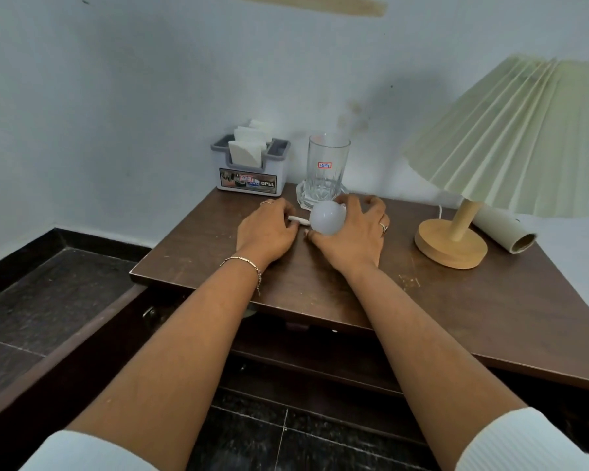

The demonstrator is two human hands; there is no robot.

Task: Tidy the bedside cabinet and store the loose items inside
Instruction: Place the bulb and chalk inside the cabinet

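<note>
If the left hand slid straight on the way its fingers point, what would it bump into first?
Probably the small white stick lying at the fingertips of the left hand; it may already touch it. Just beyond is the light bulb in the right hand.

Soft, cool, fairly dim light, a diffuse grey shadow on the wall [116, 96], wide-angle bending at the edges.

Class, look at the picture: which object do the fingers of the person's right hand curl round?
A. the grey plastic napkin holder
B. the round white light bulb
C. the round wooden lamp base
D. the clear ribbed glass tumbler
B: the right hand wraps its fingers and thumb round the round white light bulb, while the clear ribbed glass tumbler stands behind it, ungripped.
</note>
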